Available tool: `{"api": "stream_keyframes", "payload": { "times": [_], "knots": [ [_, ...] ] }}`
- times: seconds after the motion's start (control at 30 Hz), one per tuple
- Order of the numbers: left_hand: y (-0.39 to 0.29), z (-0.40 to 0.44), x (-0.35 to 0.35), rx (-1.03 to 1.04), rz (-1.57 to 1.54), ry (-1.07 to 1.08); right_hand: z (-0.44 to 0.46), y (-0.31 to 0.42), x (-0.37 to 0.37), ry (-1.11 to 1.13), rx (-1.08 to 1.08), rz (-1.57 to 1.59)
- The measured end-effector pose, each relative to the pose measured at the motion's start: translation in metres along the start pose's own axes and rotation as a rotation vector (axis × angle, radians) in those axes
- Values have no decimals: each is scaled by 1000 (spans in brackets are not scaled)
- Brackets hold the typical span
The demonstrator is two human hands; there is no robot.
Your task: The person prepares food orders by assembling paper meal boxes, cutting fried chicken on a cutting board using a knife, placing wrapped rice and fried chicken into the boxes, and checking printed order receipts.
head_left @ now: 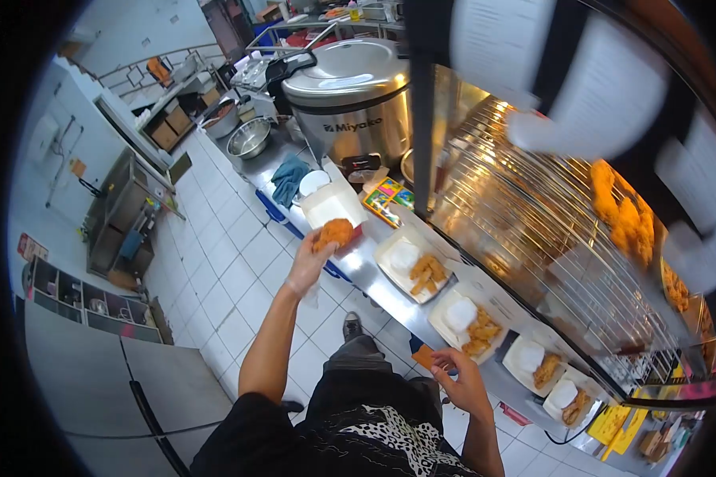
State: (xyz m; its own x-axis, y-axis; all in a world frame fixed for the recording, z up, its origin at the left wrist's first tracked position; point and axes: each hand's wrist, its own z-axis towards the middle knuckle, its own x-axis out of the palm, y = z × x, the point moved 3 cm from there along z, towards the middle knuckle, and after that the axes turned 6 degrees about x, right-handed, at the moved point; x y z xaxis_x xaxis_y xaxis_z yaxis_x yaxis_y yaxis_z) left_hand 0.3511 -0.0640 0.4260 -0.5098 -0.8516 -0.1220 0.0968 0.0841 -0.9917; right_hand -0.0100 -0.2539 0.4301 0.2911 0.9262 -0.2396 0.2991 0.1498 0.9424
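Note:
My left hand (309, 262), in a clear plastic glove, grips a piece of fried chicken (333, 232) over an open white box (326, 205) on the steel counter. Near the counter's front edge, my right hand (453, 377) holds a small orange-brown object (424, 356) that I cannot make out. Open boxes stand in a row to the right: one box with rice and fried strips (428, 273), another with rice and fried pieces (480, 331), and two smaller-looking ones farther along, the nearer with a fried piece (546, 370).
A large Miyako cooker (350, 119) stands behind the boxes, beside a blue-green cloth (289, 180) and a metal bowl (249, 138). On the right is a glass warming cabinet with wire racks (517, 191) and fried chicken. Paper slips hang above. A yellow board (617, 428) lies at the lower right.

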Motion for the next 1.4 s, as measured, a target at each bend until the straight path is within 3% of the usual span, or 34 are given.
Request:
{"api": "stream_keyframes", "payload": {
  "times": [0.07,0.17,0.2,0.27,0.33,0.47,0.53,0.7,0.87,1.0,1.1,1.23,1.4],
  "knots": [
    [39,52,-14,166,234,-158,30,14,21,-1,42,-33],
    [117,110,-27,314,428,-65,81,41,66,-24,117,-63],
    [111,115,-27,245,441,111,100,49,82,-44,127,-86],
    [96,117,-25,165,555,242,130,61,113,-75,166,-130],
    [93,114,-32,234,616,297,159,78,142,-116,188,-110],
    [69,123,-60,327,485,242,215,130,178,-141,204,-162],
    [53,133,-92,252,310,223,236,144,190,-91,205,-214],
    [70,135,-206,103,195,-45,293,147,266,321,162,-273],
    [116,52,-336,-19,415,-366,349,98,372,671,256,-201],
    [151,-30,-405,-266,282,-641,393,92,444,740,156,-309],
    [191,-43,-447,-432,313,-682,429,103,490,800,132,-297],
    [274,37,-504,-566,224,-568,495,64,566,788,230,-374],
    [410,286,-614,-279,441,-364,593,-22,679,655,316,-501]
  ]
}}
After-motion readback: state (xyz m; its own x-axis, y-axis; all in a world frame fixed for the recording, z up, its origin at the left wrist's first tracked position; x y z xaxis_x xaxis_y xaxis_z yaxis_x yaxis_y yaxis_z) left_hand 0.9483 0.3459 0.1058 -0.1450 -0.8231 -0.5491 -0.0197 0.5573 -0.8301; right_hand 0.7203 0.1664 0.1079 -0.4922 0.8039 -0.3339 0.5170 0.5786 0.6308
